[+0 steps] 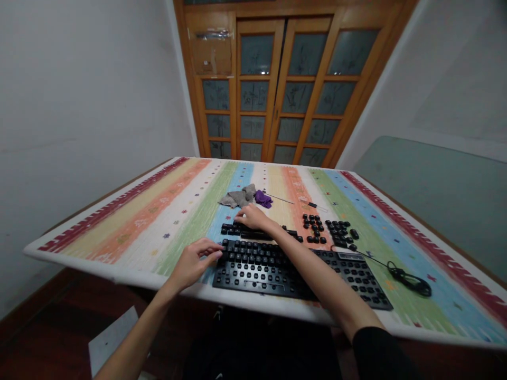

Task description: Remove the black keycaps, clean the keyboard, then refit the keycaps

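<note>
A black keyboard (257, 285) lies near the table's front edge. Keycaps sit on its upper left rows, while the lower rows and the right-hand number pad show bare switches. My left hand (194, 261) is at the keyboard's left edge, thumb and fingertips bent together against it beside the end keys. Reaching across the keyboard, my right hand (252, 216) has its fingers drawn together at the loose black keycaps (227, 230) behind it; whatever is between the fingertips is hidden. My right forearm covers the keyboard's middle.
More loose keycaps (338, 231) lie behind the keyboard on the right. A coiled cable (410, 279) rests at the right. Farther back are a grey cloth (240, 197), a purple cloth (263, 199), a thin rod (279, 198) and a small black-handled tool (312, 205) on the striped tablecloth (158, 211).
</note>
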`<state>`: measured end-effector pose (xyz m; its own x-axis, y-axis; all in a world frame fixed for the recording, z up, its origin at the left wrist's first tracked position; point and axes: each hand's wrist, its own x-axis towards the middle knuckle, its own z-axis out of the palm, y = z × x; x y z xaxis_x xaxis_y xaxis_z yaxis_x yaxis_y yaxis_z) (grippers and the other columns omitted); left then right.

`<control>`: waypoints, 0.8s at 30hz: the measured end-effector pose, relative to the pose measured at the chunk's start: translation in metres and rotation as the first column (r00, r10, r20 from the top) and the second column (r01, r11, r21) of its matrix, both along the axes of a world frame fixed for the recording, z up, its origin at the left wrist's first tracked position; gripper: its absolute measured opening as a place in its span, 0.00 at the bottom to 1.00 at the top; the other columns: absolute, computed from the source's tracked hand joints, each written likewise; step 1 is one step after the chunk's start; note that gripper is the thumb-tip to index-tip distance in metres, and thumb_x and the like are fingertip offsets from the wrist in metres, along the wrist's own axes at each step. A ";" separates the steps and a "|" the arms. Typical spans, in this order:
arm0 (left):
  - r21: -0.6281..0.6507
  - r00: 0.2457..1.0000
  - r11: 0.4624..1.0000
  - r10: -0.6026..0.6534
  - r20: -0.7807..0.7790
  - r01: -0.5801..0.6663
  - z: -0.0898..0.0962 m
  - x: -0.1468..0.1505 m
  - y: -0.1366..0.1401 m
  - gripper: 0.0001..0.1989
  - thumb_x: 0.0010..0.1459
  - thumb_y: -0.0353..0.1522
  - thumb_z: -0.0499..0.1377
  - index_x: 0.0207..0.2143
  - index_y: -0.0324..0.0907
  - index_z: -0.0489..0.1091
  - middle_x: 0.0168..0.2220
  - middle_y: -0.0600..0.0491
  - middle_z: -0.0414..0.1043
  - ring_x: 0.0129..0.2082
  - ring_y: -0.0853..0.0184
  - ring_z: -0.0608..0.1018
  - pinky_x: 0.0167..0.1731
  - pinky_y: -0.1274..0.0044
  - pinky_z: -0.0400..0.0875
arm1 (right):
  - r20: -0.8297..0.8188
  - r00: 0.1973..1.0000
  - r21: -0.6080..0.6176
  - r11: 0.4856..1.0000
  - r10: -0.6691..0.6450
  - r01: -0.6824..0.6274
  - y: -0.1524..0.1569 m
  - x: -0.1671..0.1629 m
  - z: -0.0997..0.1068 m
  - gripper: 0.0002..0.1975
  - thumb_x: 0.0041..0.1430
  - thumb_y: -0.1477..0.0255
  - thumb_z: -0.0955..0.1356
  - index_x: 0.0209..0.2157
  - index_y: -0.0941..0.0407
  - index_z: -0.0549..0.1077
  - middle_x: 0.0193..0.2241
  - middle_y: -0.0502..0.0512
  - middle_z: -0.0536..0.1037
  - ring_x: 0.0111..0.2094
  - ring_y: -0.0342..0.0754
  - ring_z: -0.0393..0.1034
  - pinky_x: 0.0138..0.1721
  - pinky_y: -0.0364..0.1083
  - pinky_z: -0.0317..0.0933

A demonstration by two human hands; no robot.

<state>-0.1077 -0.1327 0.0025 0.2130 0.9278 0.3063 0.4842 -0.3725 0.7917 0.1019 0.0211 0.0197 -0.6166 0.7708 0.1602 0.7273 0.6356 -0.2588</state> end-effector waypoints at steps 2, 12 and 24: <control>-0.032 0.999 0.999 0.032 0.008 -0.032 -0.005 0.002 -0.006 0.11 0.57 0.38 0.60 0.35 0.41 0.78 0.35 0.50 0.78 0.33 0.66 0.79 0.36 0.74 0.76 | 0.035 0.999 -0.015 1.000 -0.015 0.015 0.003 -0.005 -0.003 0.13 0.64 0.65 0.68 0.38 0.56 0.83 0.38 0.59 0.83 0.42 0.53 0.74 0.44 0.45 0.61; 0.006 0.992 0.993 0.116 -0.055 -0.116 -0.010 0.010 -0.013 0.09 0.56 0.37 0.61 0.32 0.42 0.77 0.30 0.53 0.79 0.29 0.67 0.78 0.33 0.76 0.73 | 0.105 0.992 -0.036 0.997 -0.066 0.070 0.008 -0.015 -0.006 0.11 0.62 0.65 0.70 0.38 0.56 0.83 0.38 0.59 0.83 0.43 0.52 0.74 0.41 0.43 0.61; -0.157 0.996 0.984 0.085 -0.036 -0.089 0.000 0.009 -0.008 0.12 0.53 0.40 0.62 0.28 0.41 0.79 0.30 0.50 0.79 0.31 0.65 0.79 0.32 0.76 0.72 | -0.024 1.000 0.005 1.000 0.005 -0.005 -0.011 -0.018 0.012 0.09 0.63 0.68 0.70 0.36 0.60 0.79 0.37 0.59 0.80 0.43 0.50 0.68 0.43 0.45 0.58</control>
<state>-0.0989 -0.1410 0.0023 0.1361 0.9794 0.1493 0.5332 -0.1994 0.8221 0.0837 0.0102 0.0315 -0.6164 0.7669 0.1787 0.7176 0.6405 -0.2734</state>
